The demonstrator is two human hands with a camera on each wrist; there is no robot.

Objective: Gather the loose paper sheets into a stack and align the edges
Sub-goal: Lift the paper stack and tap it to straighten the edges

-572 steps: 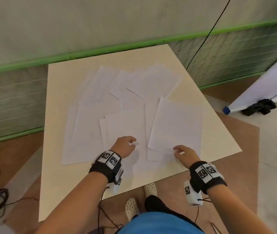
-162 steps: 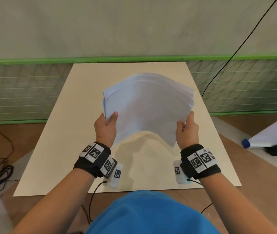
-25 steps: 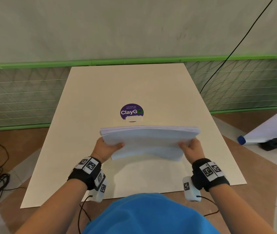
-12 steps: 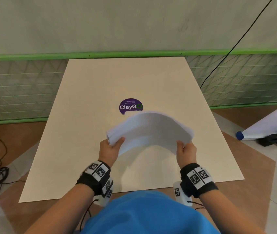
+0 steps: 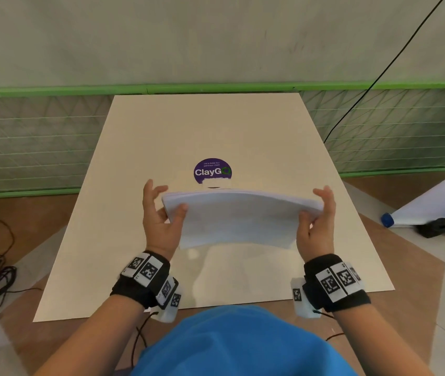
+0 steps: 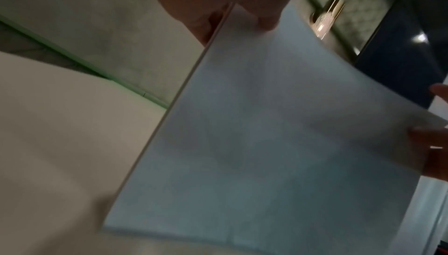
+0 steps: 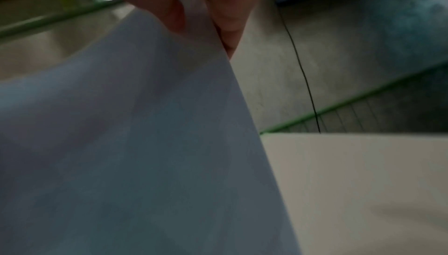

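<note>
Above table [image 5: 123, 213], paper stack [image 5: 239, 221] lying crosswise

The stack [image 5: 239, 218] is held off the tabletop [image 5: 140, 267] between the left hand [image 5: 161, 215] and right hand [image 5: 317, 223], spanning the space between them. Bare tabletop lies open to the left, to the right and near the front edge. Beyond the stack only a flat round sticker [image 5: 212, 170] lies on the surface. A green-railed fence [image 5: 39, 139] borders the far edge, and a black cable [image 5: 373, 82] hangs at the far right corner.
</note>
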